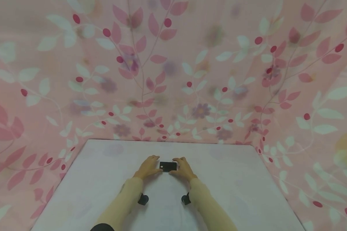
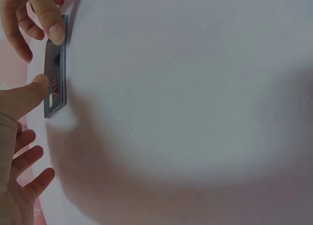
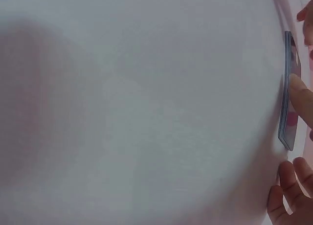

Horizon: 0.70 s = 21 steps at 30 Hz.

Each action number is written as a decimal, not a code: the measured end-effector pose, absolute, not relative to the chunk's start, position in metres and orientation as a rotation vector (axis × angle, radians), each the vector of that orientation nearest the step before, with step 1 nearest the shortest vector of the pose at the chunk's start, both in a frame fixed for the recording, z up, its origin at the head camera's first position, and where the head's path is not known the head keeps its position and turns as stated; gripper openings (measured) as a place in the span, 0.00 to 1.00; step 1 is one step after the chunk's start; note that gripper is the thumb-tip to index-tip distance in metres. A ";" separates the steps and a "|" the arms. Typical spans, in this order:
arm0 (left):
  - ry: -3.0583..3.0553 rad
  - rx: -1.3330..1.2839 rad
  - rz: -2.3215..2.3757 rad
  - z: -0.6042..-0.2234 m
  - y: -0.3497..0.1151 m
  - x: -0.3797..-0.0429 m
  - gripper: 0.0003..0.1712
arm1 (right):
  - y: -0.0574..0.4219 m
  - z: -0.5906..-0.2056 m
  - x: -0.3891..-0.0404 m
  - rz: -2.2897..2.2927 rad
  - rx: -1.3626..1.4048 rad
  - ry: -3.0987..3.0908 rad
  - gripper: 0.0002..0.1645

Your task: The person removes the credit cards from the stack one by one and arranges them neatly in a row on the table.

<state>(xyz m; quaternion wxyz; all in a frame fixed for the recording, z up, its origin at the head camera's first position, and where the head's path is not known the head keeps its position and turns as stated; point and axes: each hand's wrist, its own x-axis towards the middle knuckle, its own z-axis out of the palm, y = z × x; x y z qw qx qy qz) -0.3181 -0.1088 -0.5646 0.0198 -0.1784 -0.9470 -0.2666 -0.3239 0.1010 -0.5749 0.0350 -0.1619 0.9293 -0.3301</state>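
A small stack of dark, thin cards [image 1: 168, 166] lies on the white surface between the two hands. The left wrist view shows its layered edge, with a pale square and reddish-gold marks on the top card [image 2: 55, 71]. My left hand [image 1: 148, 166] is at the stack's left end. Its thumb [image 2: 30, 94] touches the top while the other fingers spread apart from the cards. At the opposite end is my right hand [image 1: 184, 168], its thumb [image 3: 301, 100] resting on the top card and its fingers [image 3: 288, 186] held off to the side.
The white-covered table [image 1: 234, 189] extends around the hands, its far edge meeting a pink cloth wall [image 1: 173, 80] with leaf and berry prints. Dark wrist cameras [image 1: 143, 199] hang under both forearms. Soft shadows fall on the cover.
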 end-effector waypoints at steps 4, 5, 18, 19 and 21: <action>-3.022 -0.536 -0.751 -0.572 -0.104 -0.322 0.38 | 0.098 -0.576 -0.328 -0.924 -0.481 2.843 0.40; -3.037 -0.532 -0.720 -0.574 -0.103 -0.323 0.38 | 0.097 -0.575 -0.328 -0.907 -0.487 2.838 0.40; -3.138 -0.494 -0.592 -0.578 -0.094 -0.333 0.33 | 0.093 -0.572 -0.339 -0.841 -0.441 2.782 0.33; -3.143 -0.493 -0.597 -0.577 -0.093 -0.334 0.32 | 0.093 -0.572 -0.340 -0.849 -0.435 2.775 0.33; -3.148 -0.497 -0.614 -0.575 -0.091 -0.335 0.31 | 0.095 -0.571 -0.341 -0.872 -0.433 2.765 0.33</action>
